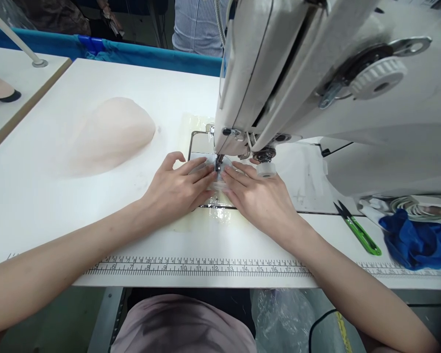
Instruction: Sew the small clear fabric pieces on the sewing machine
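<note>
Both hands flat at the needle now: the left hand (176, 189) and right hand (259, 198) lie with fingers spread and pressed down on a small clear plastic piece (217, 184), right under the presser foot (218, 166) of the sewing machine (316, 88). It looks thin, limp and slippery, so best pinned at its edges. A pale foam cup (112, 132) rests left on the counter (40, 196); thread snips (358, 228) lie right.

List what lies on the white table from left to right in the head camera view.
Pale fabric mound → left hand → clear piece under the needle → right hand → green thread snips → blue cloth.
</note>
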`<action>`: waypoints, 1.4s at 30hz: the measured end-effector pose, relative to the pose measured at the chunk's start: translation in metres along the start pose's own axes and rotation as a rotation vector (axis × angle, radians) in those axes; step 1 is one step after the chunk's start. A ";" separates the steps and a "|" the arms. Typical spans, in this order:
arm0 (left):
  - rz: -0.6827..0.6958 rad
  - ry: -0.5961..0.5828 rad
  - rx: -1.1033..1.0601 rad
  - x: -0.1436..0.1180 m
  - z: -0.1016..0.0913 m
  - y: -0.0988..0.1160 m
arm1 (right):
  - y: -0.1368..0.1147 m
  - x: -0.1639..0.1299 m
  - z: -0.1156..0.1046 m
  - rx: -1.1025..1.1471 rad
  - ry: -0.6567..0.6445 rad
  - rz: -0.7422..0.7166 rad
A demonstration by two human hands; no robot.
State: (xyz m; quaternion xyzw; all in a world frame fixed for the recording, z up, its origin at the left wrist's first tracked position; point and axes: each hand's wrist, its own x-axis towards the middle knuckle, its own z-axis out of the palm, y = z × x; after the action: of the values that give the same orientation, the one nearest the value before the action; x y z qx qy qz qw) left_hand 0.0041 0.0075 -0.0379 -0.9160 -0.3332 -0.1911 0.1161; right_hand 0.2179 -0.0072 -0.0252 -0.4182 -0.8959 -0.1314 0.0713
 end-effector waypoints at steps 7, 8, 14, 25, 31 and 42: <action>-0.015 -0.006 -0.048 -0.001 0.002 -0.002 | 0.000 0.000 0.000 0.003 -0.008 0.010; -0.017 -0.005 -0.049 -0.001 0.001 -0.003 | 0.000 0.000 0.000 0.007 -0.007 0.010; 0.056 0.063 0.042 -0.003 -0.002 0.004 | 0.008 0.003 0.002 0.069 0.048 0.066; -0.092 0.141 0.206 -0.009 -0.025 -0.017 | 0.018 0.003 -0.012 0.028 0.023 0.127; 0.042 -0.072 -0.017 -0.006 -0.017 -0.002 | 0.014 0.001 -0.015 0.033 -0.098 0.033; -0.030 -0.017 -0.232 -0.002 -0.015 -0.001 | -0.010 -0.010 -0.019 0.214 -0.066 -0.086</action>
State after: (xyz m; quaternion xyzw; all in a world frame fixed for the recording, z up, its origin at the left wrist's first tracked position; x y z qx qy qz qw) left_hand -0.0022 0.0025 -0.0254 -0.9197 -0.3237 -0.2223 0.0038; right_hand 0.2171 -0.0258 -0.0112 -0.3737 -0.9238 -0.0243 0.0802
